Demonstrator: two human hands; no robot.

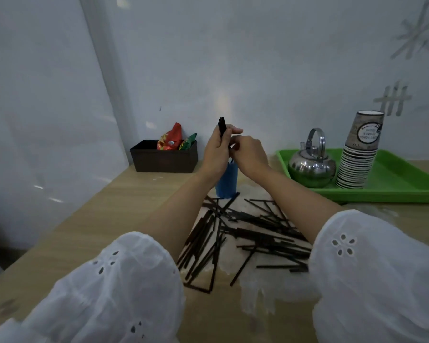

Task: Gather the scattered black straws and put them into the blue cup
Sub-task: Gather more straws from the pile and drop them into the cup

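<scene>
- The person's left hand [216, 151] is raised above the blue cup [227, 180], its fingers clamped round a small bundle of black straws [222, 126]. The bundle stands upright with its tips poking out above the fist, which looks like the way to square the ends before dropping them in.
- The right hand [250, 154] sits just beside the left, fingers curled in towards the lower part of the bundle. It seems to be steadying or aligning the straws, but I cannot tell whether those fingers actually pinch one.
- The cup stands upright on the worktop [109, 219], directly under both hands, so the bundle need only go straight down.
- Most of the job remains: a loose heap of scattered black straws [248, 233] lies criss-crossed on the worktop between the forearms, its far edge touching or nearly touching the foot of the cup.
- To the right a green tray [406, 186] carries a steel kettle [311, 167] and a leaning stack of paper cups [359, 154], well apart from the straws.
- Against the wall to the left, a dark box [164, 159] holds snack packets [171, 141].
- White eyelet sleeves [114, 288] hang close over the near straws and could brush them.
</scene>
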